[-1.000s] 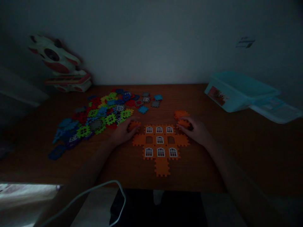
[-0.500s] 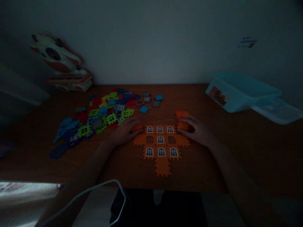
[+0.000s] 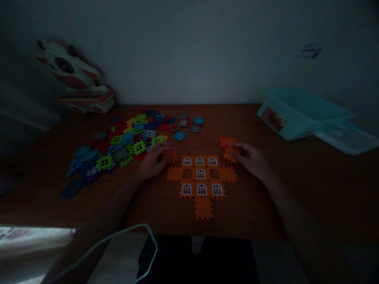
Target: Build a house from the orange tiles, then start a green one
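Your left hand [image 3: 154,162] rests on the table [image 3: 299,189] with its fingers loosely curved over a small orange tile [image 3: 173,156], which sits at the upper left corner of the flat orange tile layout [image 3: 203,208]. The hand is partly closed, but in this dim light you cannot tell whether it is gripping the tile or only touching it.

Your right hand [image 3: 250,158] is half open at the layout's upper right corner. Its fingertips [image 3: 233,146] are over a lower orange tile [image 3: 230,156], and an upper orange tile [image 3: 226,142] lies touching that one, just beyond your fingers. Whether this hand has hold of anything is also impossible to tell.

The layout lies between your hands, flat on the table, and its tiles carry white window frames [image 3: 200,174] in rows. To the left of your left hand is a spread of mixed blue, red, green and grey tiles [image 3: 124,144]. A pale blue plastic box [image 3: 299,114] sits at the far right of the table, well apart from your right hand.
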